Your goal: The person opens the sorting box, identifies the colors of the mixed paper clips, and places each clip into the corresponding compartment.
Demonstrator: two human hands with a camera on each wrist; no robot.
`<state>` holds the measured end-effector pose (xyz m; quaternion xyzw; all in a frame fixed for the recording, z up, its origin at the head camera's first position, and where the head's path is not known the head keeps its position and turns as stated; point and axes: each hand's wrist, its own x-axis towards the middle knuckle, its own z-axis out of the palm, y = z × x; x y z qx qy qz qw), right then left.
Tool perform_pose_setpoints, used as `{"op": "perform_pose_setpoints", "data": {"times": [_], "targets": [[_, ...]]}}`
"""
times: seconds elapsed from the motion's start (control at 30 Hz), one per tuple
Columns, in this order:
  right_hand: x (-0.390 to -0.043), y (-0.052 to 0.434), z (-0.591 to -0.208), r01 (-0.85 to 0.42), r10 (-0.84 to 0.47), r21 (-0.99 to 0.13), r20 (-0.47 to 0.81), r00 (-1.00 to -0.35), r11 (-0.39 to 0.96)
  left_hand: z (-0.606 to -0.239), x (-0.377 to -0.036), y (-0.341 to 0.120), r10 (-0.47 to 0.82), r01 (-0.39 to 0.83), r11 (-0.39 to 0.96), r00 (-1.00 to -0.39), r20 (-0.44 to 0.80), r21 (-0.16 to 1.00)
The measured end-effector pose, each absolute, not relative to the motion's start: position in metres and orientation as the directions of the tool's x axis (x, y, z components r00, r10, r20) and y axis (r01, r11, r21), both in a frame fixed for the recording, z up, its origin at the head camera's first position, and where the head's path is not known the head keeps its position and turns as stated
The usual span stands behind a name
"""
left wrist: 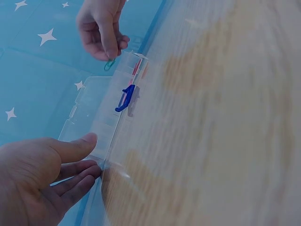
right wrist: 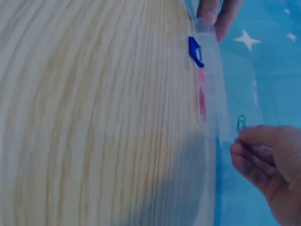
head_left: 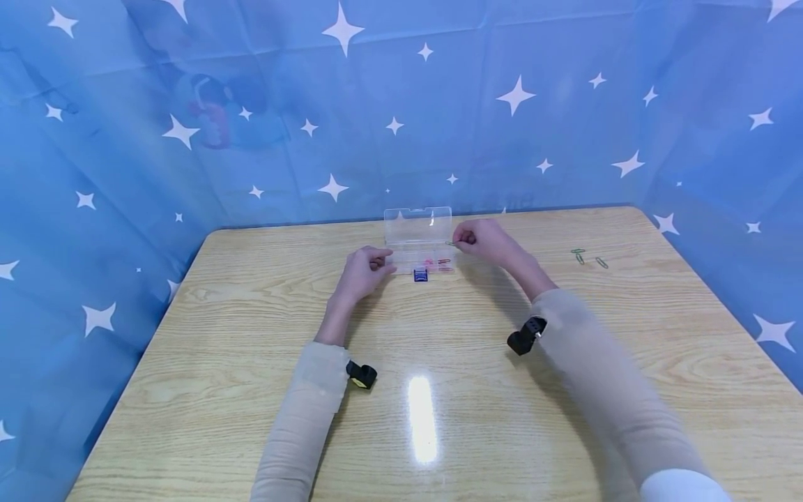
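Paperclip [right wrist: 241,122] partly hidden in right hand [head_left: 484,237]

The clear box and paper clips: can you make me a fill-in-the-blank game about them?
1. The right hand pinches a ____ clip.
2. The lid of the box stands ____, not shut.
3. The latch is coloured ____.
4. The number of clips lying on the table is ____.

Missing words: green; open; blue; three.

Wide passage over the near tabletop [head_left: 464,411], blue latch [head_left: 421,275] fronting the box [head_left: 408,258], opened lid [head_left: 417,224] — an obstacle behind.
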<state>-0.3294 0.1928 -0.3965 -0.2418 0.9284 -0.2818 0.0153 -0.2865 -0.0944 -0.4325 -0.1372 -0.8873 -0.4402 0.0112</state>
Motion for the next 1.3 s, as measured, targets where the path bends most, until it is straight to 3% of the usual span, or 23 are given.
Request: {"op": "perform_pose_setpoints", "data": {"times": [0.67, 1.3], "targets": [[-0.330, 0.179, -0.402, -0.389, -0.416, -0.549, 0.083, -0.906, 0.739, -0.432, -0.287, -0.094, 0.236, 0.249, 0.572, -0.963, 0.133, 0.782], [-0.316, 0.244, -0.405, -0.339, -0.345, -0.552, 0.097, -0.933, 0.762, -0.434, -0.286, -0.094, 0.228, 0.258, 0.581, -0.962, 0.150, 0.772]]}}
